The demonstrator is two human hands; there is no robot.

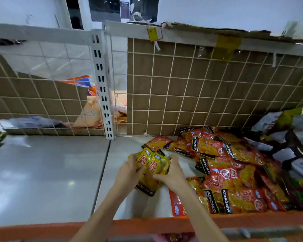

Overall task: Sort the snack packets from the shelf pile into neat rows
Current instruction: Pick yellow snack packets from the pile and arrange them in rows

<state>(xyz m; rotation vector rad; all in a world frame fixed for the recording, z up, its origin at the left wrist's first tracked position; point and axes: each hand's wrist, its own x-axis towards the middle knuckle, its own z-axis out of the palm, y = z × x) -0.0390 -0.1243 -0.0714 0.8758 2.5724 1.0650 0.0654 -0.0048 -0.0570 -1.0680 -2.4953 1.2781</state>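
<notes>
A loose pile of red and yellow snack packets [231,172] covers the right half of the white shelf [47,175]. Left of the pile, both hands hold a small stack of yellow packets [152,163] just above the shelf. My left hand [129,172] grips the stack's left edge, thumb on top. My right hand [171,172] grips its right edge, fingers curled over the top packet. More yellow packets [147,186] lie flat under the hands. One red packet [177,203] lies near the front edge beside my right forearm.
A white wire grid backed by brown cardboard [199,88] closes the rear. A slotted white upright [103,95] splits the two shelf bays. An orange lip [147,224] runs along the front edge. Dark and white bags [287,137] crowd the far right.
</notes>
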